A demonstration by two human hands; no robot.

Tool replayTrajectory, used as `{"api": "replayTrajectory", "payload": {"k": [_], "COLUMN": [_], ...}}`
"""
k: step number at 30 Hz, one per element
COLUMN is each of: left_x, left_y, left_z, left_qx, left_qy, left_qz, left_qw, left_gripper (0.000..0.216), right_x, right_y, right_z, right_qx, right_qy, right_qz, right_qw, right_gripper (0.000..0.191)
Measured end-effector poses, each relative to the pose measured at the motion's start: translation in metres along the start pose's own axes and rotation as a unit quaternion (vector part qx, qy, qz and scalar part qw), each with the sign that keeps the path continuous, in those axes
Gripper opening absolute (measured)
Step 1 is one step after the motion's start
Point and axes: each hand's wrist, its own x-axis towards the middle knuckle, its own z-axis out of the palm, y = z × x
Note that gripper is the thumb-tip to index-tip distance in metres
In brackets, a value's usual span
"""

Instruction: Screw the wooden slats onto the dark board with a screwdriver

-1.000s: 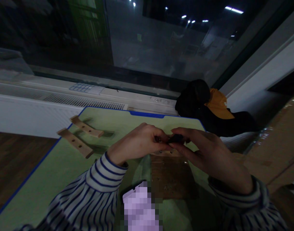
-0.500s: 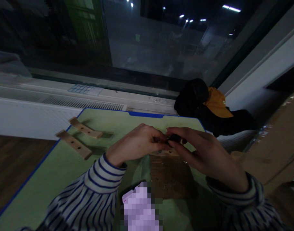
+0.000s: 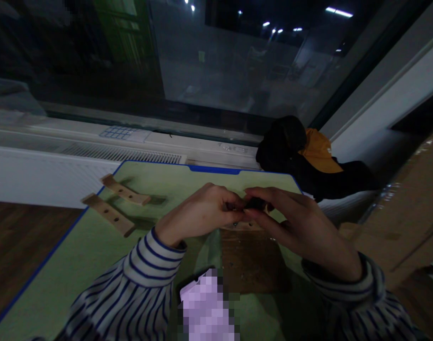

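Observation:
Both hands meet over the far end of a dark brown wooden board [image 3: 253,265]. Pinched in my right hand [image 3: 297,218] is a small black piece [image 3: 255,203], whose kind I cannot make out. The fingertips of my left hand [image 3: 205,208] are pressed together right beside it; whatever they grip is hidden. Just under the fingers, a pale wooden strip with holes [image 3: 243,226] lies at the board's far edge. Two similar curved wooden strips, a nearer one [image 3: 110,214] and a farther one [image 3: 126,190], rest at the table's left edge, each with two holes.
The green table [image 3: 159,177] has a blue rim. A phone with a lilac, pixelated screen [image 3: 205,303] lies close to me. Beyond are a radiator [image 3: 124,154], a window sill and black and orange caps [image 3: 319,149]. A cardboard box [image 3: 411,208] stands at the right.
The fingers have shifted very slightly around the black piece, which shows a bit more between them. The board, strips and phone stay where they were.

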Motion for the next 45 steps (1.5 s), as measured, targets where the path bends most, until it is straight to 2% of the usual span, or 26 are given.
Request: {"api": "replayTrajectory", "payload": {"k": [13, 22, 33, 40, 45], "left_x": [0.0002, 0.0007, 0.0010, 0.0005, 0.0008], "left_y": [0.0025, 0.0015, 0.0014, 0.0029, 0.0027], "left_z": [0.0000, -0.0005, 0.0004, 0.0003, 0.0002], "left_qx": [-0.009, -0.009, -0.011, -0.014, -0.017], "left_qy": [0.015, -0.001, 0.019, 0.004, 0.010], "left_qz": [0.011, 0.003, 0.003, 0.004, 0.005], "left_qw": [1.000, 1.000, 1.000, 1.000, 1.000], "left_gripper": [0.014, 0.015, 0.014, 0.016, 0.014], "right_x": [-0.0003, -0.0006, 0.0005, -0.0001, 0.0004], "right_y": [0.0006, -0.0022, -0.0019, -0.0018, -0.0017], "right_z": [0.0011, -0.0013, 0.0003, -0.0010, -0.0012], "right_qx": [-0.005, 0.013, -0.008, -0.001, 0.001], "right_qy": [0.012, -0.006, 0.004, 0.008, 0.002], "right_qz": [-0.012, 0.001, -0.005, -0.003, -0.009], "right_qw": [1.000, 1.000, 1.000, 1.000, 1.000], "right_gripper": [0.029, 0.036, 0.028, 0.035, 0.029]}}
